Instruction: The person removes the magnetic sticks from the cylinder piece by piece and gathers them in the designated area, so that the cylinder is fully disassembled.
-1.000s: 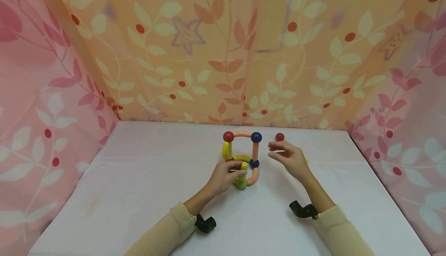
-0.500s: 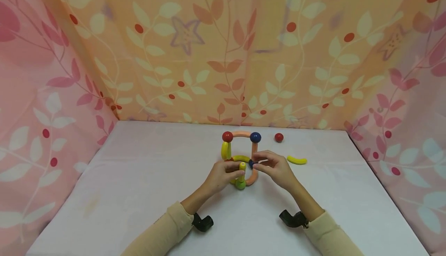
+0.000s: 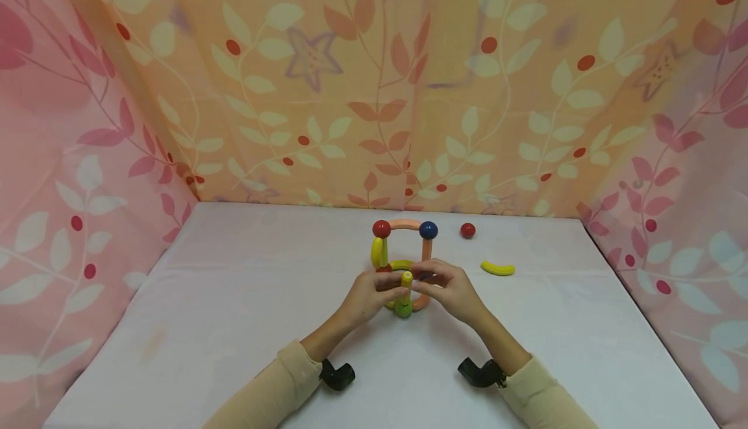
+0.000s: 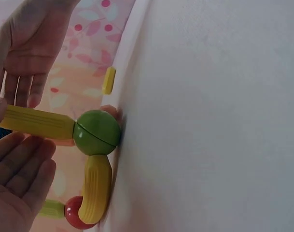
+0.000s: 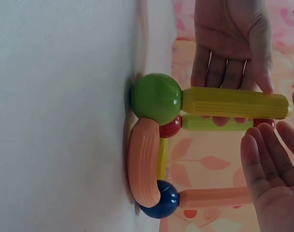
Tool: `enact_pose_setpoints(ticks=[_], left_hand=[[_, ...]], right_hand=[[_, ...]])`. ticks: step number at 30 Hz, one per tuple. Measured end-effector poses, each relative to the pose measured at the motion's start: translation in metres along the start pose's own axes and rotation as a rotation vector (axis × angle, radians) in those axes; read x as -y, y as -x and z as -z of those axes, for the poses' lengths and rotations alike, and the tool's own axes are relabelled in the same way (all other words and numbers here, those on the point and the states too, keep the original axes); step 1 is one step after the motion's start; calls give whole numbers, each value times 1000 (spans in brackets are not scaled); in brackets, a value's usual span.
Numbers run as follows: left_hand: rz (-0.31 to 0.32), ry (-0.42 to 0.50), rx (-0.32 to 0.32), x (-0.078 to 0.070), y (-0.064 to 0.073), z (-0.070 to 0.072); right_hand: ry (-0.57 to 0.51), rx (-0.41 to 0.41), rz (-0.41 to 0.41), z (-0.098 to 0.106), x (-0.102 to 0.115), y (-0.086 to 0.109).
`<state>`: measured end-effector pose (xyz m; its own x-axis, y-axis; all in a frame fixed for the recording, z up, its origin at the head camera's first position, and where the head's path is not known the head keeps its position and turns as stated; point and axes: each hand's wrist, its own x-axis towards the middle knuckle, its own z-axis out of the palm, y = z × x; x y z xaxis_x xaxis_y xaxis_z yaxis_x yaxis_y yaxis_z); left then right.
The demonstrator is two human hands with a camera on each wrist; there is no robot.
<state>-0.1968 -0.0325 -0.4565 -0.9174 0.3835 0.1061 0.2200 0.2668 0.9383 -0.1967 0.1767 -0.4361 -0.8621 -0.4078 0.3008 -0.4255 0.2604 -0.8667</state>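
A yellow magnetic rod point(image 5: 233, 102) stands upright on a green ball point(image 5: 156, 99) at the near corner of a rod-and-ball frame. My left hand point(image 3: 363, 298) pinches this rod between thumb and fingers. From the other side, my right hand point(image 3: 452, 291) is close to the rod, its fingers fairly straight; whether they touch it I cannot tell. Behind the hands, a red ball point(image 3: 382, 229) and a blue ball point(image 3: 428, 230) top the far uprights, joined by a curved peach rod point(image 3: 404, 224). Another blue ball point(image 5: 160, 199) sits low, linked to the green one by a peach curve point(image 5: 144, 164).
A loose red ball point(image 3: 468, 230) and a curved yellow rod point(image 3: 498, 269) lie to the right on the white tabletop point(image 3: 263, 254). Patterned cloth point(image 3: 374, 124) hangs behind the table and along both sides. Each wrist wears a black fitting point(image 3: 479, 372).
My right hand has moved left and slightly down, from near the loose red ball to the upright yellow rod, uncovering the loose curved yellow rod. The left hand keeps its pinch, almost still.
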Motion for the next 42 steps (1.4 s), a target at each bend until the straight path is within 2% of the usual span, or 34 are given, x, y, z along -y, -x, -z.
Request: enact_pose_setpoints(ticks=[7,15,21,23,32,39,42], left_hand=[[46,-119,28,2,2,3],[39,-261,64,3,2,7],[-16,-449,175,7,-2,9],[-32,-485,204,8,-3,9],[-14,-554,230,12,-9,8],[-12,-547,267,10,-13,7],[-31,-557,289,9,-15,7]], right_hand=[[-30,24,-41,-5,-1,0],[-42,47,-91,-9,-2,-2],[-54,74,-124,-12,-6,-5],[-55,81,-132,-12,-6,-6],[-32,92,-127,-11,-7,-7],[-41,93,-135,-11,-8,-7],[-40,94,-139,-11,-8,-7]])
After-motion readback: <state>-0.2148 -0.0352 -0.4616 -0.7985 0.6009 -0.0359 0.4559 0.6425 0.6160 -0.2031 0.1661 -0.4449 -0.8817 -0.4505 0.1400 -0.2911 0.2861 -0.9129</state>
